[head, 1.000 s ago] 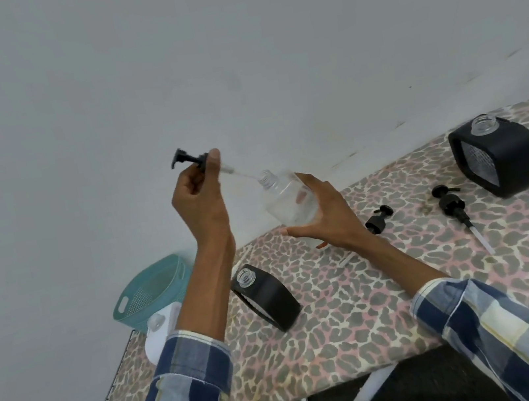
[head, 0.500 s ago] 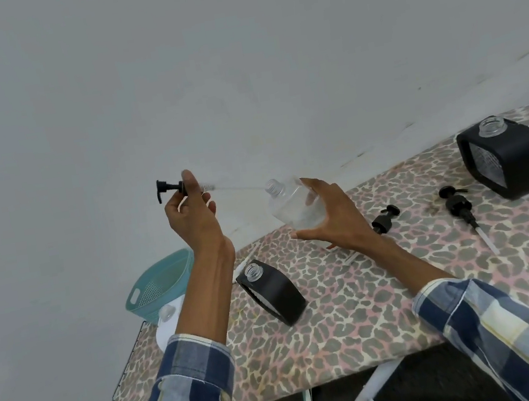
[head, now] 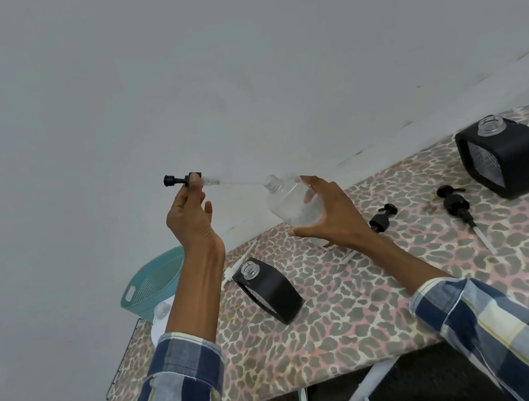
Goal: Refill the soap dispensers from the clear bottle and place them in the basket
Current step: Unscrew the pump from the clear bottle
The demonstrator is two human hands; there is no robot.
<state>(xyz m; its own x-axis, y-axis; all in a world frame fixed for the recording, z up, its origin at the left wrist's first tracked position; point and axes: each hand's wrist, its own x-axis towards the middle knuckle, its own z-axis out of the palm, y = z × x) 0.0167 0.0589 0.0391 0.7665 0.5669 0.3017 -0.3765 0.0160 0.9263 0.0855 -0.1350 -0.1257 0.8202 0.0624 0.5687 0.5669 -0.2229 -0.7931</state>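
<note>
Above ironing board [head: 361, 316], pump [head: 183, 180] now pulled farther from clear bottle [head: 293, 204].

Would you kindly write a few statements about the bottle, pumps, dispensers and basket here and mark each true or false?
1. The left hand holds a black pump. True.
2. The pump's tube is fully clear of the clear bottle. False: its tip still sits at the bottle's neck.
3. The right hand holds the clear bottle tilted. True.
4. Both black dispensers, near and far, have pumps fitted. False: both necks are open.
5. The teal basket holds a black dispenser. False: both stand on the leopard-print board.
</note>
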